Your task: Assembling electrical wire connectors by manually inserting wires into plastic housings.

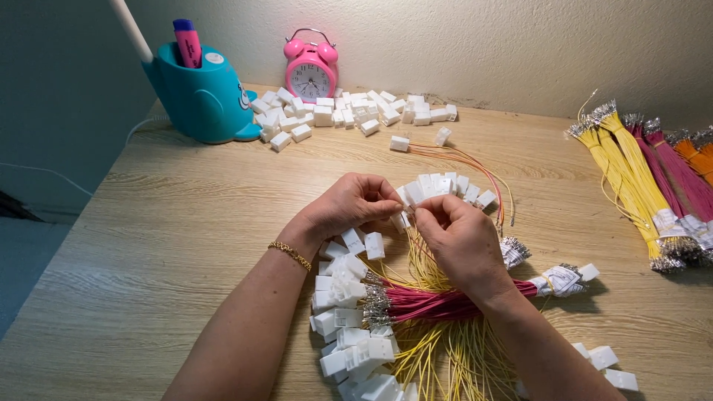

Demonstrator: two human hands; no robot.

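Pinching a small white plug (402,220) between left hand (355,204) and right hand (462,238), both closed; light, stiff plastic, yellow wire (416,249) limp: grip the shell.

Light wooden desk (171,223), rough cream wall (483,44) behind, warm light, possibly lamp overhead.

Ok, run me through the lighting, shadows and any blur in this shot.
Head view: warm light, brightest on the back wall; the left hand and right hand are sharp, with no motion blur; the wire bundles at right cast short shadows on the wooden table; the left edge falls dim; no strong glare anywhere.
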